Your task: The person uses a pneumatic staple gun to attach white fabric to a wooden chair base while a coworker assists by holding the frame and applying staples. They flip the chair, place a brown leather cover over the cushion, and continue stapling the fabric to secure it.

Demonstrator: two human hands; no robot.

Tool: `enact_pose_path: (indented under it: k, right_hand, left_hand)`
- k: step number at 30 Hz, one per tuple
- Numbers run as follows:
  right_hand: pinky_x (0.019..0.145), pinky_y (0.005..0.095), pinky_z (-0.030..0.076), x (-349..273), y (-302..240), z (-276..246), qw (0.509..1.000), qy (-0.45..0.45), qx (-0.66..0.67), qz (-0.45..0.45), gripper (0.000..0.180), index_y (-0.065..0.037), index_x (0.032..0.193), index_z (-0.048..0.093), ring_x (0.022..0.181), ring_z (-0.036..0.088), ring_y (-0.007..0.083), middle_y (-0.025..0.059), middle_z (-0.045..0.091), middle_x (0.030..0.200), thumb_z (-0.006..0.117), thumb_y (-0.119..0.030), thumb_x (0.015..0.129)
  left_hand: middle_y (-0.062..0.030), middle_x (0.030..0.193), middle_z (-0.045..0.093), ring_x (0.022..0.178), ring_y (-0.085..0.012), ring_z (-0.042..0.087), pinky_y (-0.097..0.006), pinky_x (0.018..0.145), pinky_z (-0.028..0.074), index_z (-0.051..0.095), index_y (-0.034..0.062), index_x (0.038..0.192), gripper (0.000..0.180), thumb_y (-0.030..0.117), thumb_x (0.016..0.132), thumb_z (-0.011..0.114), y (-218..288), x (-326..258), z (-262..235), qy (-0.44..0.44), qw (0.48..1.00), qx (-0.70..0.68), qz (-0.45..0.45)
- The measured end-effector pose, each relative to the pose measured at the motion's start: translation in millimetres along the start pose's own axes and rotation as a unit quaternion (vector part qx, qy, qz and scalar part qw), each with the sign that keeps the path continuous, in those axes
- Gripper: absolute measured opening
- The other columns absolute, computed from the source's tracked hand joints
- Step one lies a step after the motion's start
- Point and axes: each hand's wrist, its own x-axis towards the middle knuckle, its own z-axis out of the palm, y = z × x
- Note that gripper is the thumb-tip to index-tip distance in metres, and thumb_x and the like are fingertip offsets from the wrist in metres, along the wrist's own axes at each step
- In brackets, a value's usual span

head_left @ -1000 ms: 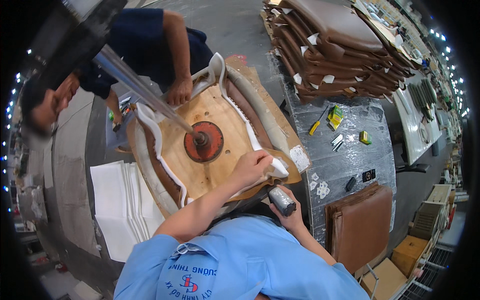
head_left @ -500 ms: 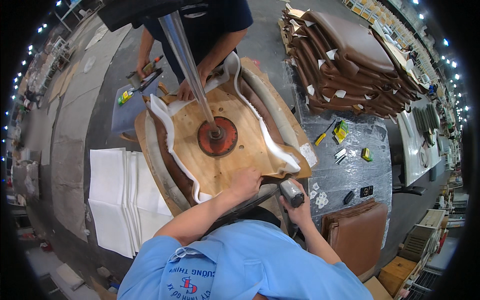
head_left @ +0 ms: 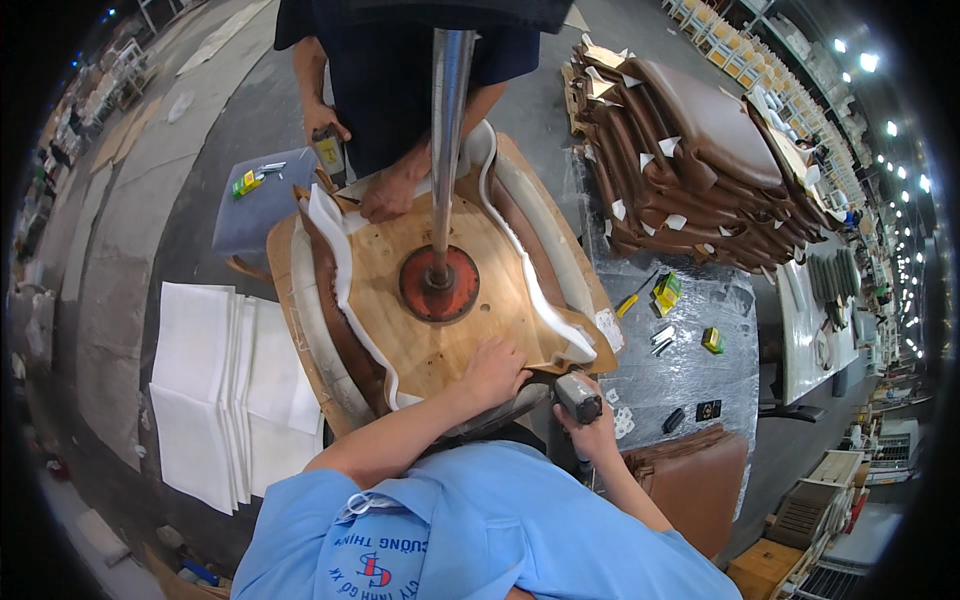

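1. Left of the frame: a stack of folded white sheets (head_left: 190, 390). Above it, a blue-grey padded block (head_left: 255, 215) carries a small yellow-and-green box (head_left: 245, 183), its printing too small to make out.
2. Upper centre-left: a co-worker's hand (head_left: 325, 118) grips a grey-and-yellow handheld tool (head_left: 329, 152); the co-worker's other hand (head_left: 388, 195) touches the panel's far edge.
3. Lower centre: the light blue shirt (head_left: 480, 520) bears dark lettering and a red-and-blue emblem, upside down in view.
4. Centre: a pale wooden panel (head_left: 375, 285), edged with white padding and brown leather, lies under a round red disc (head_left: 440, 284) on an upright metal rod (head_left: 446, 130).
5. Below the disc: the left hand (head_left: 493, 372) rests on the panel's near edge, fingers together and bent; whether they pinch anything cannot be told.
6. Just right of it: the right hand (head_left: 592, 435) is wrapped round a grey handheld tool (head_left: 577, 396), beside the panel's near right corner.
7. Right: a plastic-covered surface (head_left: 655, 378) holds small white tags (head_left: 624, 422), a yellow-handled screwdriver (head_left: 628, 305) and two yellow-and-green boxes (head_left: 667, 292). Folded brown leather pieces (head_left: 700, 490) lie lower; a tall brown leather pile (head_left: 690, 130) stands upper right.
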Motion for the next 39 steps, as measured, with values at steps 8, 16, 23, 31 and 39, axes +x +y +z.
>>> enact_pose_path:
  k: [8, 16, 23, 31, 39]
  right_hand:
    - [0.111, 0.0397, 0.055, 8, 0, -6, 0.996, -0.026, -0.037, 0.075, 0.07, -0.01, 0.156, 0.057, 0.127, 0.072, 0.0238, 0.0139, 0.076, 0.135, 0.089, -0.015, 0.094]
    - [0.079, 0.0357, 0.062, 16, -14, -17, 0.992, -0.075, -0.034, 0.096, 0.069, -0.012, 0.156, 0.057, 0.093, 0.075, 0.0198, 0.0122, 0.077, 0.125, 0.089, -0.016, 0.095]
    - [0.068, 0.0335, 0.06, 21, -21, -19, 0.992, -0.083, -0.029, 0.089, 0.068, -0.01, 0.156, 0.058, 0.076, 0.072, 0.0151, 0.0084, 0.077, 0.111, 0.088, -0.013, 0.095]
    - [0.06, 0.0329, 0.058, 56, -54, -18, 0.973, -0.179, -0.007, 0.149, 0.047, 0.0, 0.14, 0.067, 0.066, 0.072, 0.0149, 0.0073, 0.076, 0.096, 0.084, -0.018, 0.1]
    - [0.052, 0.0327, 0.053, 98, -89, -1, 0.964, -0.207, -0.083, 0.144, 0.035, 0.002, 0.125, 0.072, 0.059, 0.071, 0.0167, 0.0068, 0.076, 0.087, 0.084, -0.022, 0.101]
  left_hand:
    - [-0.014, 0.103, 0.069, 0.11, -0.0353, 0.064, -0.051, 0.097, 0.051, 0.083, 0.0056, 0.096, 0.033, 0.038, 0.095, 0.081, 2, 0, 7, -0.01, 0.999, 0.025, -0.024]
    - [-0.0126, 0.102, 0.068, 0.107, -0.0339, 0.063, -0.05, 0.095, 0.05, 0.082, 0.0069, 0.094, 0.028, 0.035, 0.094, 0.082, -4, -5, 14, 0.031, 0.999, -0.009, -0.029]
    - [-0.0083, 0.1, 0.067, 0.108, -0.0321, 0.06, -0.05, 0.095, 0.045, 0.081, 0.0095, 0.089, 0.02, 0.029, 0.093, 0.08, -5, -4, 14, 0.114, 0.991, -0.035, -0.055]
    - [-0.0076, 0.099, 0.065, 0.107, -0.0318, 0.058, -0.049, 0.096, 0.042, 0.079, 0.0107, 0.085, 0.018, 0.027, 0.093, 0.079, -9, -1, 13, 0.141, 0.984, -0.051, -0.094]
    - [-0.0087, 0.102, 0.064, 0.108, -0.0319, 0.058, -0.05, 0.095, 0.043, 0.078, 0.0105, 0.088, 0.016, 0.024, 0.096, 0.076, -11, -2, 19, 0.189, 0.976, -0.043, -0.102]
